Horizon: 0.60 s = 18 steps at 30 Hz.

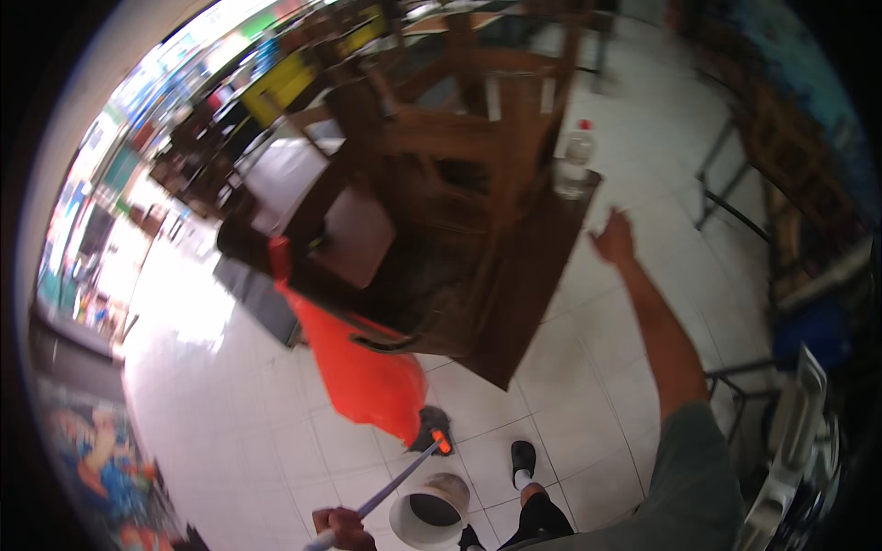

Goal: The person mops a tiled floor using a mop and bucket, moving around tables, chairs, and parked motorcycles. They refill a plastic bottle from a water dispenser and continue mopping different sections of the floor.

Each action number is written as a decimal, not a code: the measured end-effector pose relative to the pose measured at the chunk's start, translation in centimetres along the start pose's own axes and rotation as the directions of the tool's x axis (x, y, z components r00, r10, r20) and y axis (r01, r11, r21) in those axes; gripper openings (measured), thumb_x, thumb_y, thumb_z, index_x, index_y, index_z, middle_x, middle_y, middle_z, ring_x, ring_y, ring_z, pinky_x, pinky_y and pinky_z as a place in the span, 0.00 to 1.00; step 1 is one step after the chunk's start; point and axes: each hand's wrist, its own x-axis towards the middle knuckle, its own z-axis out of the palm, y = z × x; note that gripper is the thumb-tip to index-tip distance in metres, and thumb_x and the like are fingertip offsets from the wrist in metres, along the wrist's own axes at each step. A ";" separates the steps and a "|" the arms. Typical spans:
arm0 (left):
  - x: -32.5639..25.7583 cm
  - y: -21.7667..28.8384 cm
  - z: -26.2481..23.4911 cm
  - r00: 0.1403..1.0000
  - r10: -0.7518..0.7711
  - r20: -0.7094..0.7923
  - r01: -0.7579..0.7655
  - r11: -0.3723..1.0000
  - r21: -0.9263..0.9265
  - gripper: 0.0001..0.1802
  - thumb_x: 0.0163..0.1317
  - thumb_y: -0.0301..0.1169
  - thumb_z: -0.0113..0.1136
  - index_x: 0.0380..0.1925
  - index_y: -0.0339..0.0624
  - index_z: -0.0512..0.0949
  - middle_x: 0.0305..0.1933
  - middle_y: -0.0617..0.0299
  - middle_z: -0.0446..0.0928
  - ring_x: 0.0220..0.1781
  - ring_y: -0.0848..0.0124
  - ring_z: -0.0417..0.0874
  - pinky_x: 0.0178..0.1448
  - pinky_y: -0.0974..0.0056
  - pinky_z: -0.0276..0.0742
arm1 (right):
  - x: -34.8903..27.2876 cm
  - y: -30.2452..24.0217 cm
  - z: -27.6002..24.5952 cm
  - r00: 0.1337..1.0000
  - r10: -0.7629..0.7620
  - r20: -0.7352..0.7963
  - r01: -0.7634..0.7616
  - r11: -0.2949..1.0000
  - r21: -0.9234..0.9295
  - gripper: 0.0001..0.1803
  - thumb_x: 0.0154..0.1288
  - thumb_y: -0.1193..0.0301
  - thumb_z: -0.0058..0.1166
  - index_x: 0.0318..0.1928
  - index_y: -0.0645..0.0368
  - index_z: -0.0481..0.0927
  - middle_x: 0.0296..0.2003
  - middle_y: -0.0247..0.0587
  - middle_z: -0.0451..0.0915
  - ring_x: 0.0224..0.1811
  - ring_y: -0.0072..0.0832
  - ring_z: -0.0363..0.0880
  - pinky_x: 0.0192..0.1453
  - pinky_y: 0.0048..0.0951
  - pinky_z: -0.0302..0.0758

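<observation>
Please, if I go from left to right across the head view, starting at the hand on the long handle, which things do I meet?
Left hand gripping the long handle → pale bucket → farther black shoe → red-capped clear bottle → right hand.

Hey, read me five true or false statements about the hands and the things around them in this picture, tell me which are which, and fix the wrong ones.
1. The left hand holds the mop handle. True.
2. The mop head sits inside the bucket. False: the mop head is outside the bucket, down at the floor.
3. A clear bottle stands on the dark brown table. True.
4. The right hand is clasped around the bottle. False: the right hand is open, near the bottle but apart from it.
5. The plastic bag is orange-red. True.
</observation>
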 end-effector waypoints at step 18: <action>1.2 2.4 3.4 0.981 -0.135 -0.141 0.127 0.990 -0.063 0.06 0.62 0.26 0.48 0.25 0.41 0.66 0.17 0.68 0.65 0.15 0.81 0.64 0.18 0.72 0.62 | 17.0 5.3 -0.2 0.812 -0.076 -0.579 0.084 0.996 -0.013 0.25 0.70 0.62 0.47 0.63 0.61 0.65 0.52 0.53 0.77 0.52 0.50 0.78 0.52 0.45 0.78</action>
